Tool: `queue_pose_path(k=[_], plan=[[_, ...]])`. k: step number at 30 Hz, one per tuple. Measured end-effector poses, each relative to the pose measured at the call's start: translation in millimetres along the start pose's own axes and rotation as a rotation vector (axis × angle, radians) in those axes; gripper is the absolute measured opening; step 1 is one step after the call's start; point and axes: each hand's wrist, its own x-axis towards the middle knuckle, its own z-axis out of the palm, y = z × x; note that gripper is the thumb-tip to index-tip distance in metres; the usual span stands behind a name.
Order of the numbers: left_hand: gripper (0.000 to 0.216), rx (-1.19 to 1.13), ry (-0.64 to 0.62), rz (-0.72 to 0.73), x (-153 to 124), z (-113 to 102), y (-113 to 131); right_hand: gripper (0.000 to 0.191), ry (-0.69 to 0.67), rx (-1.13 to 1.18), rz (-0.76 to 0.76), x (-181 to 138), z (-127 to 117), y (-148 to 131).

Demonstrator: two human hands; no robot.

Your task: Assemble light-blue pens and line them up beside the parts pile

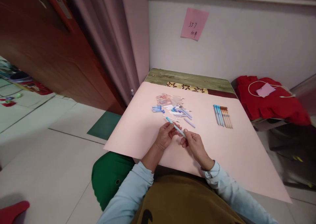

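The forearms, in pale blue sleeves, are brought forward over the near edge of a pale pink sheet, and the two hands are nearly met in front of the body. A light-blue pen is held between them, just above the sheet, slanted with its bright blue end up and to the left. Its upper part is gripped by the left hand, thumb laid along it and fingers curled beneath; its lower end is pinched between thumb and bent fingers of the right hand. Just beyond the bright blue end, a thin white rod with a dark tip is seen. Close ahead, the sheet is crowded by a loose heap: pinkish clear tubes, blue short pieces and lavender barrels, with one lavender barrel set nearer the hands. Well apart to the right, light-blue-topped pens and brown-topped pens are laid side by side in a row. The sheet is spread over a table, whose far edge is backed by a wall; a red cloth is seen beside its right side.
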Motion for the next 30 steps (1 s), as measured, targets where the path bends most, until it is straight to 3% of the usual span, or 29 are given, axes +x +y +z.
queue_pose_path(k=[5,12,20,22,26,30], plan=[[0.025,0.010,0.021,0.015,3.6,-1.2,-3.7,0.041,0.089,-0.030,-0.103,-0.5,-2.8,5.0],[0.027,0.054,0.023,0.007,3.4,-1.6,-3.9,0.046,0.035,-0.036,-0.007,-2.5,1.9,2.2],[0.027,0.029,0.016,-0.016,0.7,-0.6,-0.5,0.056,-0.037,0.133,0.190,-0.4,2.8,-3.2],[0.026,0.018,0.025,0.010,1.5,-0.4,-0.6,0.053,-0.072,0.107,0.145,1.3,1.4,-3.4],[0.026,0.035,0.022,0.027,2.7,0.1,-1.3,0.044,0.011,0.040,-0.022,3.5,0.0,-0.1],[0.026,0.053,0.011,0.024,2.7,0.6,-0.6,0.043,0.000,0.059,-0.004,2.5,-1.9,2.0]])
